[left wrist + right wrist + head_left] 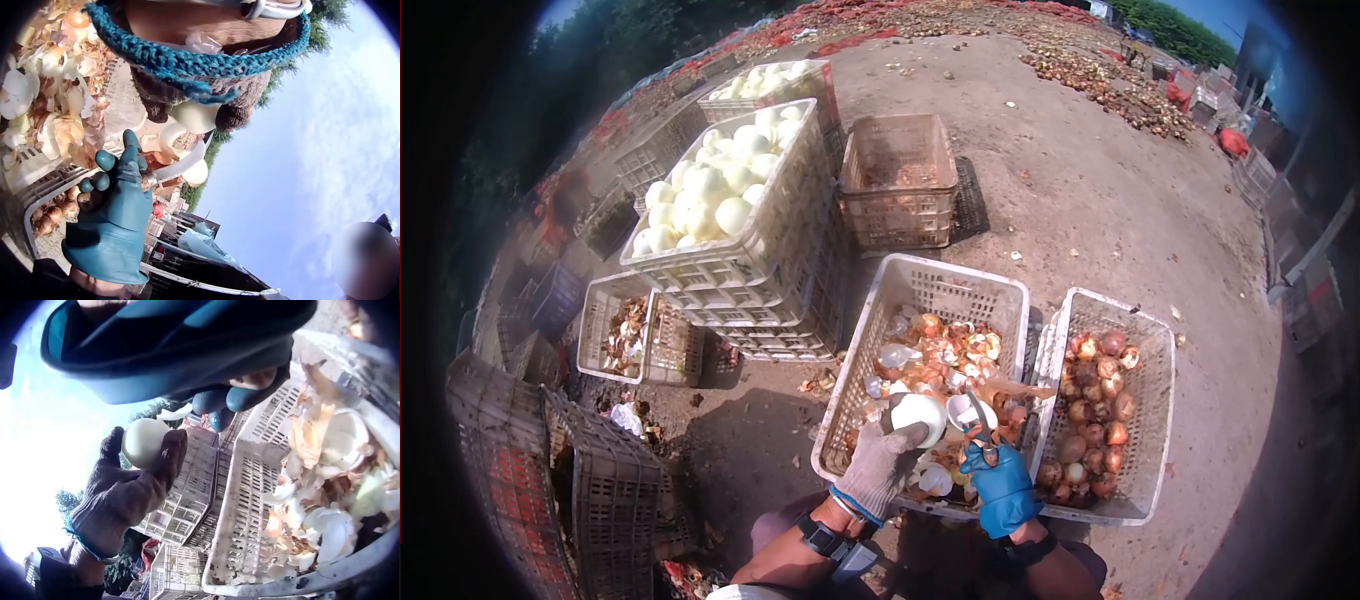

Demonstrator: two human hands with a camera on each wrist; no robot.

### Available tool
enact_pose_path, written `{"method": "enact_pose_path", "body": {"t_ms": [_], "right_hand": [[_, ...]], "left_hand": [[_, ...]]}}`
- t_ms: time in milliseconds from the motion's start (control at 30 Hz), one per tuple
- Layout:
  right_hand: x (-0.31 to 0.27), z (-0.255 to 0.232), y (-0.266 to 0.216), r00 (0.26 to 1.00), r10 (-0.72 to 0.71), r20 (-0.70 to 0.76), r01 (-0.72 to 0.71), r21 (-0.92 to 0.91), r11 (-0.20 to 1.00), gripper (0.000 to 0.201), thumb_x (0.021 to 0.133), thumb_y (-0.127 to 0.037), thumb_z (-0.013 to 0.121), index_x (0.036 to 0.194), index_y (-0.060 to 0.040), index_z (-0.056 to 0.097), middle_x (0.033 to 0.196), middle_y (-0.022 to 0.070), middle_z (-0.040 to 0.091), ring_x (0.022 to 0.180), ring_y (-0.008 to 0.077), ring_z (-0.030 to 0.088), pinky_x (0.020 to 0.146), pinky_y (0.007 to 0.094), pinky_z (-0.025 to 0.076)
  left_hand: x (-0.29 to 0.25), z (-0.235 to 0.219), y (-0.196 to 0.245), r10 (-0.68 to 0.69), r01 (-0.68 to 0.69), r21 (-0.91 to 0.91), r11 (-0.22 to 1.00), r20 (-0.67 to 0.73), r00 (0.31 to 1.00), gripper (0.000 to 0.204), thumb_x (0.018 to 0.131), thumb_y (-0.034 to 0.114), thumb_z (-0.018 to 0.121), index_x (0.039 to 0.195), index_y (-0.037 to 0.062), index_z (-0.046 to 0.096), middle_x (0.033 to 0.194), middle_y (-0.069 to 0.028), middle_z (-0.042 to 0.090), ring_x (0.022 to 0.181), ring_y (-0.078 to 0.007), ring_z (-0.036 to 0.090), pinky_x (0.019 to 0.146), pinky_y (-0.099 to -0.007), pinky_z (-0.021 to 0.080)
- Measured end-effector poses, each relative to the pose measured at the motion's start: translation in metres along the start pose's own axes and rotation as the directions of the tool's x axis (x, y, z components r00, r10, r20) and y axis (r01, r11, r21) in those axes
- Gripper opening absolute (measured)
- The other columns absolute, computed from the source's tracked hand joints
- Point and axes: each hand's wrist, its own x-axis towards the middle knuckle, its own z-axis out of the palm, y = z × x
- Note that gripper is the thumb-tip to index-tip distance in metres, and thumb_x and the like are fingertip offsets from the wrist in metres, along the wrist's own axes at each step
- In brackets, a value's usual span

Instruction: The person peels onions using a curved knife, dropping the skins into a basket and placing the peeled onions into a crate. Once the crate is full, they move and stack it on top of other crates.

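Hands at centre bottom: the left hand (883,462) grips a peeled onion (920,413) over the peelings crate (867,330), while the right hand (997,482) pinches a knife (979,412). Wet skins could let the blade slip toward the gloved fingers.

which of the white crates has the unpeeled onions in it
The white crate at far right, beside the right hand. It holds brown-skinned onions; the others hold peelings or peeled white onions.

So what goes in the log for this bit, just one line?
left hand: holds peeled onion | right hand: grips knife | under hands: crate of peels
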Motion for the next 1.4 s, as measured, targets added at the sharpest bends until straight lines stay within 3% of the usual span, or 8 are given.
{"method": "enact_pose_path", "body": {"t_ms": [200, 300, 800, 1000, 1100, 1200, 1300, 1400], "right_hand": [[-0.002, 0.000, -0.011, 0.997, -0.080, -0.004, 0.077, -0.222, 0.972, 0.025, 0.096, -0.014, 0.072, 0.119, -0.0065, 0.073, 0.095, 0.0166, 0.075, 0.082, 0.0275, 0.074, 0.074, 0.0386, 0.057], [-0.007, -0.002, -0.019, 0.985, -0.164, 0.054, 0.172, -0.359, 0.917, 0.020, 0.097, -0.010, 0.070, 0.116, -0.0028, 0.071, 0.089, 0.0058, 0.073, 0.078, 0.0140, 0.067, 0.071, 0.0316, 0.054], [-0.012, -0.010, -0.015, 0.970, -0.241, 0.032, 0.218, -0.553, 0.804, 0.038, 0.092, -0.005, 0.071, 0.129, -0.0052, 0.069, 0.095, 0.0148, 0.075, 0.081, 0.0180, 0.072, 0.072, 0.0326, 0.057], [-0.013, 0.005, 0.001, 0.991, -0.137, -0.009, 0.128, -0.294, 0.947, 0.021, 0.097, -0.009, 0.065, 0.117, -0.0065, 0.072, 0.077, 0.0128, 0.072, 0.065, 0.0233, 0.068, 0.061, 0.0361, 0.054], [-0.007, -0.011, -0.004, 0.930, 0.317, 0.186, -0.350, 0.183, 0.919, 0.018, 0.098, -0.007, 0.063, 0.114, -0.0057, 0.071, 0.080, 0.0065, 0.073, 0.070, 0.0158, 0.069, 0.059, 0.0296, 0.051], [-0.007, -0.006, -0.021, 0.930, 0.343, 0.131, -0.361, 0.152, 0.920, 0.019, 0.098, -0.004, 0.062, 0.115, -0.0053, 0.071, 0.087, 0.0039, 0.074, 0.073, 0.0119, 0.069, 0.059, 0.0259, 0.050], [-0.011, -0.001, -0.023, 0.936, 0.326, 0.131, -0.349, 0.240, 0.906, 0.018, 0.097, -0.003, 0.066, 0.115, -0.0043, 0.070, 0.091, 0.0012, 0.072, 0.076, 0.0101, 0.066, 0.065, 0.0269, 0.052], [-0.006, -0.002, -0.029, 0.965, 0.256, 0.052, -0.261, 0.228, 0.938, 0.017, 0.096, -0.006, 0.072, 0.113, -0.0045, 0.071, 0.087, -0.0028, 0.068, 0.076, 0.0072, 0.062, 0.068, 0.0265, 0.053]], "left_hand": [[-0.002, -0.007, 0.002, -0.003, 0.005, -0.039, 0.999, 0.061, 0.998, 0.053, 0.093, -0.001, 0.062, 0.144, -0.0021, 0.048, 0.131, -0.0165, 0.062, 0.117, -0.0284, 0.067, 0.104, -0.0401, 0.058], [-0.005, -0.002, 0.011, 0.003, -0.011, 0.123, 0.992, 0.069, 0.998, 0.055, 0.091, 0.001, 0.064, 0.143, -0.0030, 0.048, 0.128, -0.0145, 0.064, 0.114, -0.0255, 0.068, 0.100, -0.0379, 0.058], [-0.005, 0.001, 0.015, 0.329, -0.353, 0.744, 0.568, 0.188, 0.925, 0.076, 0.071, 0.008, 0.091, 0.136, -0.0022, 0.052, 0.129, -0.0128, 0.061, 0.121, -0.0217, 0.061, 0.106, -0.0358, 0.051], [-0.005, -0.001, 0.018, 0.257, -0.285, 0.726, 0.626, 0.154, 0.954, 0.076, 0.070, 0.008, 0.091, 0.135, -0.0019, 0.053, 0.130, -0.0124, 0.061, 0.121, -0.0215, 0.061, 0.106, -0.0358, 0.051], [-0.010, 0.005, 0.025, 0.231, -0.270, 0.745, 0.610, 0.158, 0.960, 0.074, 0.072, 0.008, 0.090, 0.135, -0.0020, 0.053, 0.130, -0.0132, 0.062, 0.120, -0.0221, 0.062, 0.106, -0.0358, 0.051], [-0.006, -0.004, 0.020, 0.259, -0.298, 0.711, 0.636, 0.167, 0.951, 0.066, 0.077, 0.012, 0.090, 0.132, -0.0027, 0.056, 0.114, -0.0090, 0.070, 0.103, -0.0162, 0.069, 0.090, -0.0318, 0.057], [-0.004, -0.003, 0.017, 0.065, -0.076, 0.163, 0.984, 0.071, 0.995, 0.072, 0.077, 0.012, 0.089, 0.138, -0.0025, 0.052, 0.117, -0.0092, 0.070, 0.103, -0.0166, 0.069, 0.089, -0.0323, 0.058], [0.005, -0.012, 0.013, 0.157, -0.180, 0.441, 0.879, 0.089, 0.984, 0.079, 0.080, 0.013, 0.086, 0.145, -0.0027, 0.046, 0.121, -0.0106, 0.069, 0.106, -0.0168, 0.069, 0.091, -0.0322, 0.057]]}}
